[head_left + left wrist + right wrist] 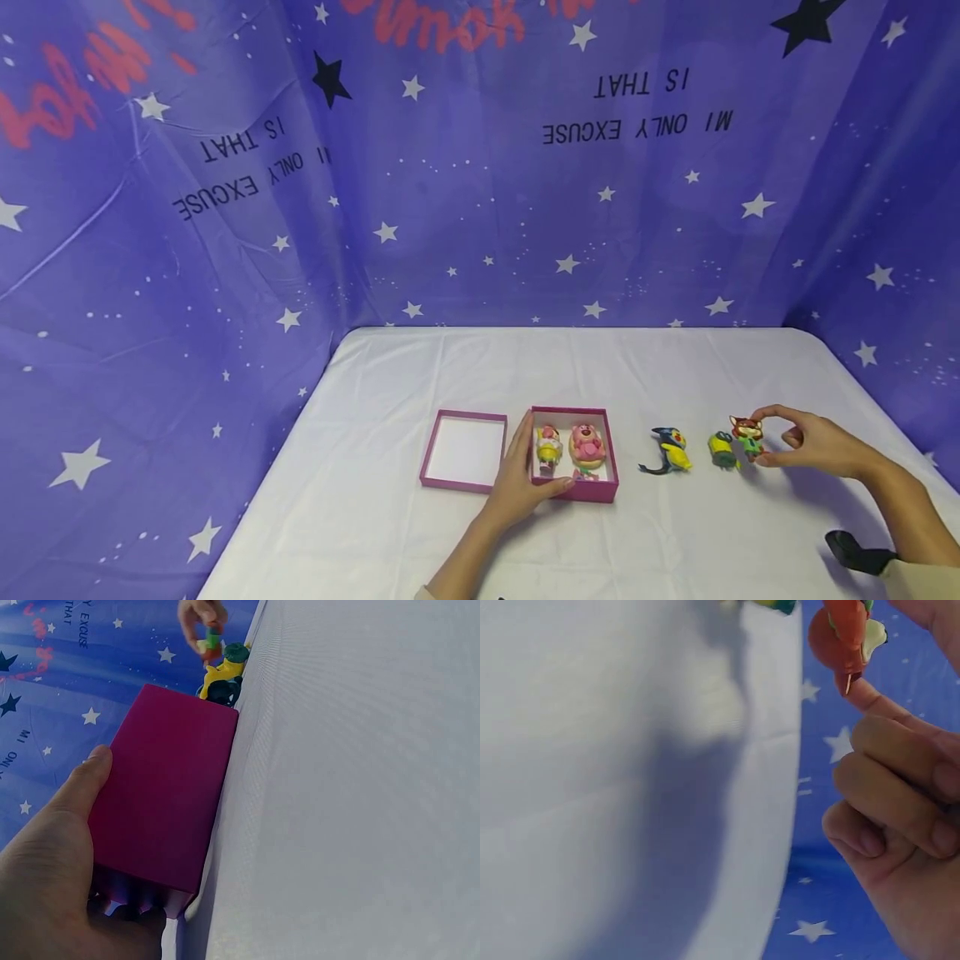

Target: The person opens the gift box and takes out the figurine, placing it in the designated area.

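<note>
My left hand (pixel 515 492) grips the magenta box (pixel 573 490) at its left and front walls, with the thumb along the front. Inside lie a pink bear figurine (pixel 588 446) and a figurine with a yellow body (pixel 550 450); a small piece below the bear is hard to make out. In the left wrist view, the box wall (pixel 169 787) hides the contents. At the right, my right hand (pixel 817 446) pinches a fox figurine (pixel 747 435) in a green shirt between thumb and index finger. Its tail (pixel 831 641) shows in the right wrist view.
The box's white-lined lid (pixel 465 450) lies left of the box. A yellow and green figurine (pixel 722 450) is beside the fox, and a dark blue and yellow figurine (pixel 672 451) lies nearer the box. Starry blue cloth (pixel 487 208) hangs behind the white table (pixel 360 500).
</note>
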### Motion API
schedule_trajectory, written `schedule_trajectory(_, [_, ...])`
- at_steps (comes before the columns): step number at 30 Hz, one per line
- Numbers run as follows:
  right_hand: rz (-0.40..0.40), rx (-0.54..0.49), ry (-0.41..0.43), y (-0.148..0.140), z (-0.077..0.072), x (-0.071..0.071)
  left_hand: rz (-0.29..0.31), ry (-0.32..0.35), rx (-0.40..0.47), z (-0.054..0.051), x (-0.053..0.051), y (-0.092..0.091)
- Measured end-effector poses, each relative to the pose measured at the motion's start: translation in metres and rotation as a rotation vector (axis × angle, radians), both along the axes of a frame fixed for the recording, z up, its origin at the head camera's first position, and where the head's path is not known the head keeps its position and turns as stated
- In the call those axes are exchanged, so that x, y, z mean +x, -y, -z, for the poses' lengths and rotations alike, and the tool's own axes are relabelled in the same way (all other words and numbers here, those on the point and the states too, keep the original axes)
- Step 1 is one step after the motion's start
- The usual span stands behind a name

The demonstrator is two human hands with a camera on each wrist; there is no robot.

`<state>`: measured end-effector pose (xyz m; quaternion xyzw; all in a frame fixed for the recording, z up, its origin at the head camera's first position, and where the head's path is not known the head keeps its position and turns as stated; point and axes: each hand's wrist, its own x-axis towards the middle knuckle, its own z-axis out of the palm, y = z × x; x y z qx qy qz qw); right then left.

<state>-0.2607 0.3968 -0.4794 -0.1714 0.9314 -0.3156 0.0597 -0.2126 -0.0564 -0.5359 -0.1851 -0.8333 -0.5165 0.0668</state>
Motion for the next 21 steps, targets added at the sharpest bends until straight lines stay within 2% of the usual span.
schedule_trajectory(8, [0.016, 0.006, 0.097, -0.017, 0.022, 0.001, 0.017, 0.009, 0.011, -0.001, 0.0, -0.001])
schedule_trajectory(13, [-0.024, -0.032, 0.102, -0.027, 0.028, -0.002, 0.009, 0.005, 0.008, -0.001, 0.0, 0.0])
schedule_trajectory(21, [-0.048, -0.065, 0.137, -0.031, 0.033, -0.003, 0.002, 0.009, -0.004, 0.0, 0.0, 0.001])
